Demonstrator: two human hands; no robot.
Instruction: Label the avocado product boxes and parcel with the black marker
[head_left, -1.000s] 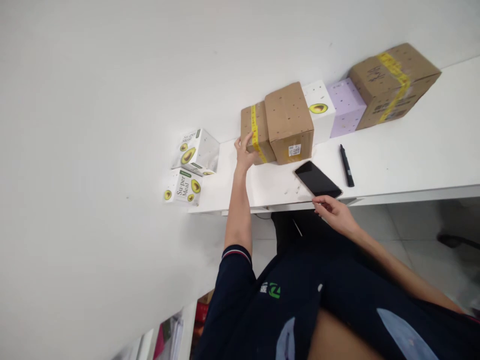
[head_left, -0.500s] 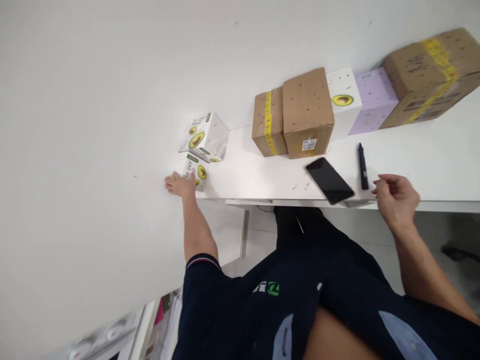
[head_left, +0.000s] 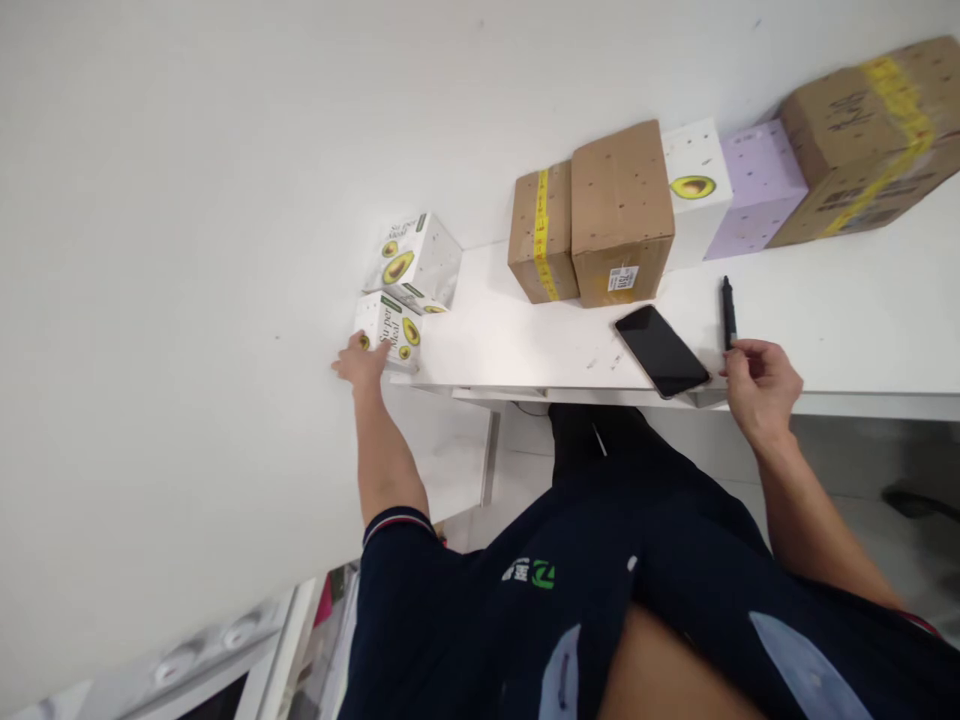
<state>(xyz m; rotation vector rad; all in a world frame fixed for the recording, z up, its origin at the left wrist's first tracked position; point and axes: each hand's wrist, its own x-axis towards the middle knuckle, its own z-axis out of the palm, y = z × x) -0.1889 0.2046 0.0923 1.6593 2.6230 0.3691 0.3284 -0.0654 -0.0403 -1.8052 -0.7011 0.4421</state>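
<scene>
Has shifted the left hand [head_left: 364, 362], compared with a second ago, from the small taped carton [head_left: 544, 232] to the nearer avocado box [head_left: 396, 325], and the right hand [head_left: 763, 385] from beside the phone [head_left: 661, 350] to the pen [head_left: 728, 310]. Spreads the left thumb and fingers over the box's near-left side, at the left end of the white desk [head_left: 510, 345], by the white wall [head_left: 187, 250]; cannot tell how firmly. Pinches the pen's near end with the right fingertips close to the desk's front edge. Faces, along the wall, the farther avocado box [head_left: 415, 262], then, after a gap, the small taped carton, a larger carton [head_left: 622, 215], a white box [head_left: 701, 215], a lilac box [head_left: 757, 190] and a big taped carton [head_left: 862, 150]. Has pale floor [head_left: 517, 470] below and a white cabinet [head_left: 300, 625] at lower left.
</scene>
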